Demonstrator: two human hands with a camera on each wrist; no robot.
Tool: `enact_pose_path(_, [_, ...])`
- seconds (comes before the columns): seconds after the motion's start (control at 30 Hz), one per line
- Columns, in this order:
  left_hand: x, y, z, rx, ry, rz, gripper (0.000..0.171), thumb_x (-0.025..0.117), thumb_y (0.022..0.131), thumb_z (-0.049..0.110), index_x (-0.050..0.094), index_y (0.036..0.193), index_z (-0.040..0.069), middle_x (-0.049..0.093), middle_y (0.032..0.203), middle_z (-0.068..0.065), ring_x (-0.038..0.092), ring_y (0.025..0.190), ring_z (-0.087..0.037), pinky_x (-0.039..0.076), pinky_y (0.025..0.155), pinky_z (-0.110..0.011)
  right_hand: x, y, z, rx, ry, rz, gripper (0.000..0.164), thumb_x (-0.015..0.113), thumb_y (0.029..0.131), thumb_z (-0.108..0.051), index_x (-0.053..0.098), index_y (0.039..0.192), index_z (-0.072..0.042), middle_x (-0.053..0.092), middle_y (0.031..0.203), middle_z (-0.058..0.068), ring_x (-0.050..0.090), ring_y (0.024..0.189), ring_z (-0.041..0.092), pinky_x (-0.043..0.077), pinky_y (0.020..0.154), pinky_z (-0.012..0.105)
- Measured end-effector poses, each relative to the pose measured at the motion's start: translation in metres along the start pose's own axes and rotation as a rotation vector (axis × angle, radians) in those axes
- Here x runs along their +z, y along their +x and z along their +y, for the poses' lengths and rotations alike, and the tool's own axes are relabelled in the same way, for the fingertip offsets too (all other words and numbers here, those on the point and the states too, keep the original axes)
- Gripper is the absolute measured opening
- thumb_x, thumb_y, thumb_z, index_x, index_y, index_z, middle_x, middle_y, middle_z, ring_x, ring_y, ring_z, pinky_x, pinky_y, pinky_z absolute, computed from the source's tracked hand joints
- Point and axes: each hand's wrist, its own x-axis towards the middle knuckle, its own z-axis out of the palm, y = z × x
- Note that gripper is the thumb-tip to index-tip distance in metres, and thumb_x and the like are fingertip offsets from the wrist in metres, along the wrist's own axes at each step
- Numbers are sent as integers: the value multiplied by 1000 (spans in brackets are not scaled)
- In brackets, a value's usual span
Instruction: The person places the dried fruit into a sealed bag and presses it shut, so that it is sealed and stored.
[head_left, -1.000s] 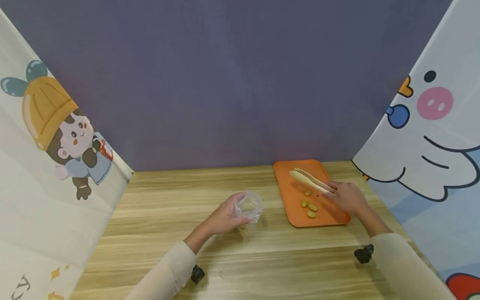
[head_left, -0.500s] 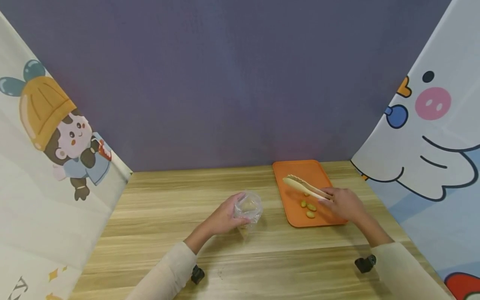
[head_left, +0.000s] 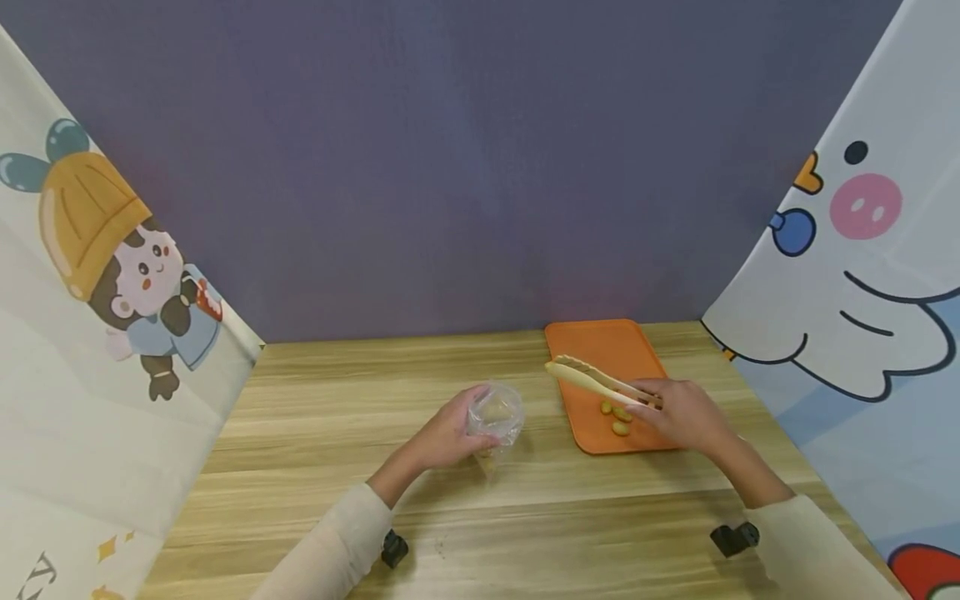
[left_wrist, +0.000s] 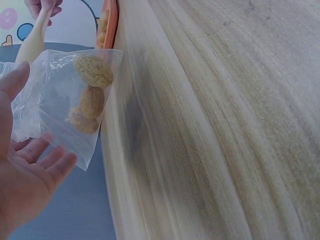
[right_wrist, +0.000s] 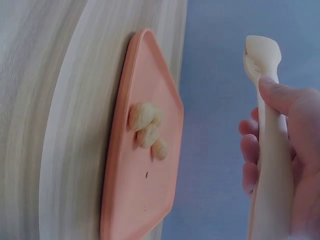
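Note:
My left hand (head_left: 448,433) holds a clear plastic bag (head_left: 497,412) by its upper part, thumb and fingers around it, its mouth facing up. Inside the bag, in the left wrist view, lie wrinkled yellow-brown oval pieces (left_wrist: 93,101). My right hand (head_left: 686,414) grips cream-coloured tongs (head_left: 596,385), raised above the orange tray (head_left: 603,337). Their tips point left and sit close together; whether anything is between them cannot be made out. Several similar oval pieces (right_wrist: 142,116) lie on the tray, partly covered by the tongs in the head view.
Both hands work over a wood-grain table (head_left: 337,400). A dark grey-blue panel (head_left: 450,183) rises behind it, with printed cloth sheets (head_left: 885,275) on both sides. A small dark speck (right_wrist: 146,175) is on the tray.
My right hand has carried the tongs leftward and slightly down in the view, their tips reaching the tray's left edge. The left hand and bag have stayed nearly still.

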Motion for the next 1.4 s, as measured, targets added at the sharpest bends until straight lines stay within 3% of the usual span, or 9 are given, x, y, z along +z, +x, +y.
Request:
enact_pose_path(0.17, [2,0,0,-1,5,3,91,82,86,32,33,156,3,45,154,-21,50,136,-36,44,114,-53,-5,-4,-13,-39,12,7,42,74,92,-36,72,127,-12,75,94,2,45,59,3,37,52,22])
enact_pose_path(0.27, [3,0,0,-4,12,-4,91,82,86,32,33,157,2,44,155,-21,49,138,-36,44,115,-52,-7,-7,-21,-55,31,10,45,74,93,-34,70,129,-8,76,108,10,44,59,1,38,51,21])
enact_pose_path(0.47, [2,-1,2,-3,16,-5,90,81,87,32,33,156,2,45,155,-20,50,137,-35,45,113,-52,-9,-7,-35,-89,92,1,42,76,91,-32,71,127,-12,76,106,9,34,46,-1,35,42,20])
enact_pose_path(0.7, [2,-1,2,-3,4,-2,89,81,86,31,33,156,2,46,154,-20,51,135,-35,46,113,-52,-9,-2,-41,-131,69,17,40,76,91,-33,72,124,-11,74,94,1,39,50,-2,37,46,21])
enact_pose_path(0.93, [2,-2,0,-4,-7,-5,90,82,86,31,33,156,2,47,152,-21,54,131,-34,48,111,-51,-6,-2,-37,-77,69,-20,44,76,91,-34,71,127,-11,76,110,9,41,50,-1,38,46,21])
enact_pose_path(1.17, [1,-2,-1,-27,31,-6,90,82,86,32,34,157,6,47,153,-18,54,131,-32,48,110,-50,-4,-1,-30,-81,56,-3,43,77,90,-34,72,127,-13,74,94,0,40,49,-1,37,45,21])
enact_pose_path(1.4, [0,-2,-1,-40,8,-7,89,82,86,32,34,157,5,47,154,-19,54,132,-32,47,110,-50,-3,-4,-16,-66,-9,19,44,78,89,-31,71,128,-11,75,92,1,36,50,2,34,46,21])
